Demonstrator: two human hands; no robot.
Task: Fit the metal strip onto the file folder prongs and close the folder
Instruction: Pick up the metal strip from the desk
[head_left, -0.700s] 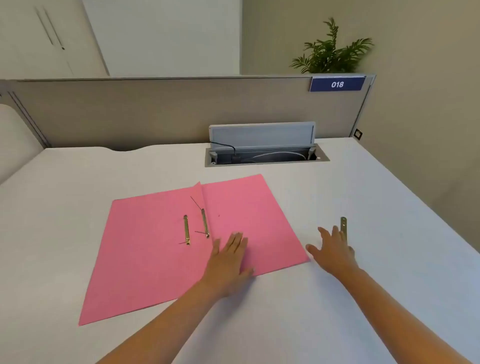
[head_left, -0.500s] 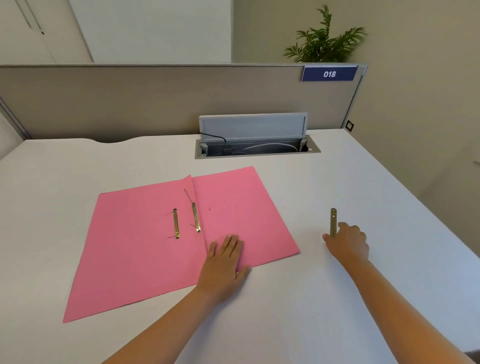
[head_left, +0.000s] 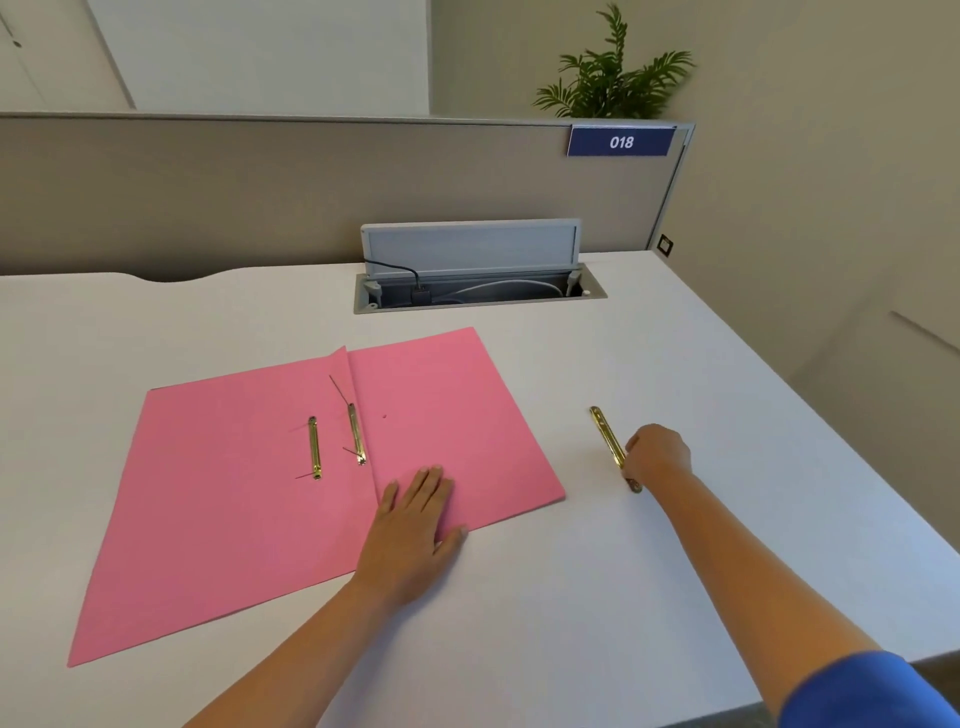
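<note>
carefully, my right fingers (head_left: 636, 451) pinch the loose brass metal strip (head_left: 607, 439) near its close end; left hand (head_left: 415, 519) lies flat, fingers spread, pinning the open pink folder (head_left: 234, 509).

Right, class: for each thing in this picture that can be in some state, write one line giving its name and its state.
Pink folder: open, flat on desk.
Loose metal strip: on desk, outside folder, near end under right hand.
Left hand: flat, pressing folder.
Right hand: curled on strip; lifted or not, unclear.
Cable hatch lid: raised open.
</note>
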